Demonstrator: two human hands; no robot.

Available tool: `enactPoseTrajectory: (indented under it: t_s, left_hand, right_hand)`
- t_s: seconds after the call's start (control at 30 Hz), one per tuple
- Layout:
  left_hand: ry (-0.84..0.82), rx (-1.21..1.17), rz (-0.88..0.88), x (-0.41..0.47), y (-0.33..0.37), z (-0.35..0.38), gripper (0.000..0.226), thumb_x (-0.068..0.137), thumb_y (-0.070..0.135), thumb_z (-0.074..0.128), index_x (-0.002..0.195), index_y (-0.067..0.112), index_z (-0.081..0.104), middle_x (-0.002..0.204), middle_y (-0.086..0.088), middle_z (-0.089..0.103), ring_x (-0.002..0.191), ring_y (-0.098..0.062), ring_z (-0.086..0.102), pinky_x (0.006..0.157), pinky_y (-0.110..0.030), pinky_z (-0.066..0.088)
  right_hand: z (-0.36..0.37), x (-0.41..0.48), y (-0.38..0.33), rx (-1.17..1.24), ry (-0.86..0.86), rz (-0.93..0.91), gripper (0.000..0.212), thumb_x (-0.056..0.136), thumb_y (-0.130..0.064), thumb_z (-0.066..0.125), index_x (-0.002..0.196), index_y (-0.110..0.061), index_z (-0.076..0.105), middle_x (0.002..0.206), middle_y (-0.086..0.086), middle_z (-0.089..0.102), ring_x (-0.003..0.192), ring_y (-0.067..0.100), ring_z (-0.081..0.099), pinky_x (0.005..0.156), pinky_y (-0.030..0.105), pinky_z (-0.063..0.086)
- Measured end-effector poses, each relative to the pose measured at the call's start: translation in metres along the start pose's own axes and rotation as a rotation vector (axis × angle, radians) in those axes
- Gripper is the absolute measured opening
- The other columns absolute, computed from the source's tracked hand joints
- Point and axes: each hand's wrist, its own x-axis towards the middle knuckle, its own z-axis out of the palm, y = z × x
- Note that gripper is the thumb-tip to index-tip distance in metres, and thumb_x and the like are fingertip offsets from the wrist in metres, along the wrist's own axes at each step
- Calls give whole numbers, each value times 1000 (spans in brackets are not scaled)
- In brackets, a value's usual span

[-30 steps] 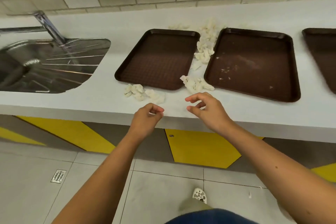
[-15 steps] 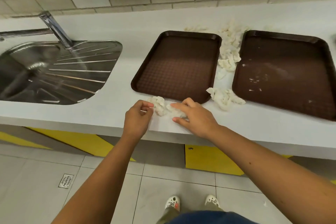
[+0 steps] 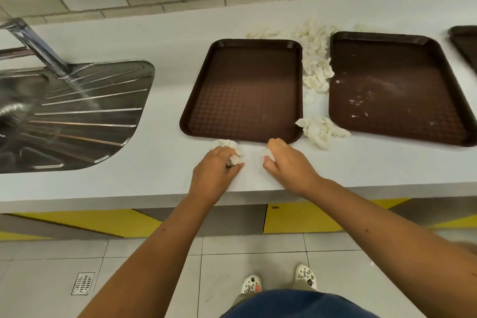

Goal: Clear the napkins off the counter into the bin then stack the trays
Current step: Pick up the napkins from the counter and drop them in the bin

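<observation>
Left hand: the left hand [image 3: 216,166] rests low on the white worktop [image 3: 154,178], fingers clenched round a crumpled white napkin wad [image 3: 235,160]. The closed grasp looks meant to compact the paper for carrying.
Right hand: the right hand [image 3: 287,162] has its fingers curled over a small white napkin scrap [image 3: 268,154], pinching it off the surface at the tray's front edge.
Loose piece: a further white napkin tuft [image 3: 225,143] lies just beyond the left hand, touching the near rim of the left dark brown plastic tray [image 3: 245,90].
Remaining napkins: a front white crumpled napkin cluster [image 3: 321,130] sits between the trays' near corners. A long strip of white napkin litter [image 3: 316,70] fills the gap up to the middle dark brown tray [image 3: 395,72], which carries white crumbs.
Trays: both lie flat and apart; a third brown tray [image 3: 464,44] shows at the right edge. None stacked.
Bin: not in view.
Assessment: nearest pieces are being gathered first, one handful per hand. Most napkins remain on the worktop, so stacking appears some way off.
Adjacent fixture: stainless steel sink drainer [image 3: 77,111], well left.
</observation>
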Motion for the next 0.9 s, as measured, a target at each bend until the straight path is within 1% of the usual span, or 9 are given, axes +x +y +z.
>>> enactPoseTrajectory:
  t_s: [0.1, 0.23, 0.33, 0.43, 0.5, 0.6, 0.73, 0.83, 0.9]
  left_hand:
    - [-64, -152, 122, 0, 13, -5, 10, 99, 30, 48, 101, 24, 56, 98, 7, 63, 89, -13, 60, 74, -28, 47]
    - [-114, -307, 187, -3, 46, -10, 15, 101, 29, 37, 96, 22, 49, 86, 6, 58, 79, -10, 56, 72, -35, 48]
    - [-123, -363, 178, 3, 69, -8, 23, 94, 39, 35, 86, 20, 45, 70, 3, 52, 66, -17, 51, 65, -45, 46]
    - [-149, -333, 218, 10, 98, 1, 37, 97, 48, 38, 75, 19, 43, 62, 5, 48, 61, -17, 47, 61, -41, 43]
    - [-158, -345, 239, 13, 118, 10, 44, 102, 46, 32, 70, 16, 44, 63, 3, 49, 64, -18, 48, 64, -40, 40]
    - [-206, -308, 301, 16, 160, 34, 52, 105, 37, 24, 73, 6, 51, 69, -5, 56, 72, -23, 53, 70, -37, 39]
    - [-223, -238, 464, 14, 221, 72, 54, 106, 34, 23, 71, 2, 51, 70, -10, 58, 71, -26, 52, 67, -35, 38]
    - [-238, -193, 540, 4, 274, 102, 50, 103, 34, 22, 62, 12, 41, 63, -6, 48, 65, -27, 48, 62, -33, 31]
    - [-254, -213, 546, -5, 314, 128, 48, 95, 37, 19, 65, 8, 43, 64, -8, 50, 68, -30, 50, 62, -34, 30]
  right_hand:
    - [-11, -11, 5, 318, 64, 93, 11, 99, -23, 42, 96, -14, 37, 79, 9, 53, 64, 22, 51, 55, 35, 37]
    - [-24, -28, 11, 447, 119, 149, 22, 101, -35, 41, 119, -22, 41, 109, -12, 50, 85, 4, 54, 72, 20, 43]
    - [-35, -46, 21, 411, 167, 192, 31, 98, -52, 37, 95, -24, 50, 91, -5, 60, 79, 11, 56, 70, 31, 44]
    - [-52, -72, 37, 450, 271, 283, 47, 99, -53, 30, 69, -18, 38, 63, -3, 44, 60, 13, 41, 60, 32, 34]
    - [-63, -89, 53, 472, 307, 358, 52, 102, -48, 30, 62, -15, 32, 59, 0, 34, 55, 13, 31, 59, 32, 27]
    - [-84, -123, 83, 439, 329, 420, 53, 103, -43, 29, 60, -12, 31, 58, 5, 32, 54, 16, 30, 59, 33, 26]
    - [-112, -176, 129, 345, 375, 506, 44, 104, -40, 28, 68, -18, 39, 63, -2, 41, 59, 14, 39, 58, 30, 31]
    - [-128, -223, 175, 345, 346, 591, 28, 105, -29, 32, 87, -21, 51, 73, -4, 52, 67, 15, 50, 65, 32, 39]
    - [-140, -260, 206, 368, 320, 640, 22, 104, -26, 32, 102, -21, 53, 76, -11, 53, 66, 9, 49, 62, 29, 39]
